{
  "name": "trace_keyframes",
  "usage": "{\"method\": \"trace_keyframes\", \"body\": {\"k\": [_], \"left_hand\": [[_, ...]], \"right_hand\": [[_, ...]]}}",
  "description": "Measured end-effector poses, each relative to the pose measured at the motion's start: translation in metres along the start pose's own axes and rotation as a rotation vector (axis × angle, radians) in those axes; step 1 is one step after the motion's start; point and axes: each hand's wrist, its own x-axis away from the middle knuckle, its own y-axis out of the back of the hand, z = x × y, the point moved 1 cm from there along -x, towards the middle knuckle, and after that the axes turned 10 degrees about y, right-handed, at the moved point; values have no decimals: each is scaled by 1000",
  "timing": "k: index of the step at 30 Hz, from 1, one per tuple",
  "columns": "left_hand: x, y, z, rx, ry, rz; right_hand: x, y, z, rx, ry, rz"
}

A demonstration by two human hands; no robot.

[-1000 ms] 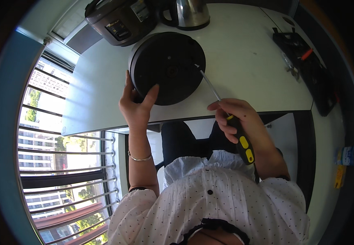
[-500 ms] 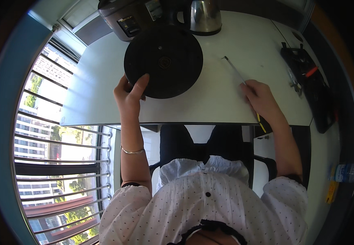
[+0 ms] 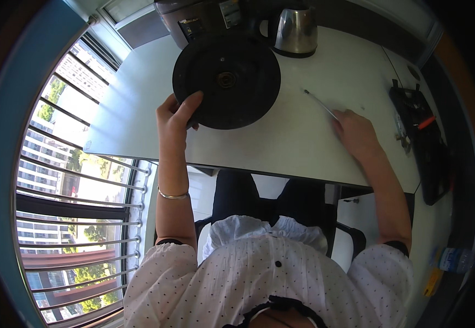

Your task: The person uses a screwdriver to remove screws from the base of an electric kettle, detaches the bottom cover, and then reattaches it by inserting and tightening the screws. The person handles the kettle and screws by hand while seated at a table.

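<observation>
A round black base [image 3: 232, 101] with a brass-coloured centre fitting is tilted up toward me. My left hand [image 3: 177, 117] grips its lower-left edge, thumb on the face. To the right, my right hand [image 3: 352, 131] rests low over the desk, fingers curled round a screwdriver whose handle is hidden under it. The metal shaft [image 3: 319, 101] points up-left toward the base, its tip apart from it.
A white desk [image 3: 287, 142] carries a dark rice cooker [image 3: 193, 16] and steel kettle [image 3: 296, 30] behind the base. An open black tool case [image 3: 426, 158] with tools lies right, a plastic bottle [image 3: 455, 259] below it. A barred window [image 3: 73, 229] is left.
My right hand has carried the screwdriver rightward, away from the base and down toward the desk. The base's face has shifted slightly, still in my left hand. The view has shifted.
</observation>
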Motion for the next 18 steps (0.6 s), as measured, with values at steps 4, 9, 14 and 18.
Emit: {"method": "trace_keyframes", "body": {"k": [4,9,14,18], "left_hand": [[-1,1,3,6,2,2],[-2,2,3,19,15,6],[-4,4,5,10,31,11],[-3,5,4,34,24,38]], "right_hand": [[-1,3,-11,69,23,1],[0,0,-20,168,82,-67],[-4,0,-16,170,108,-117],[-18,-4,-11,122,283,-287]]}}
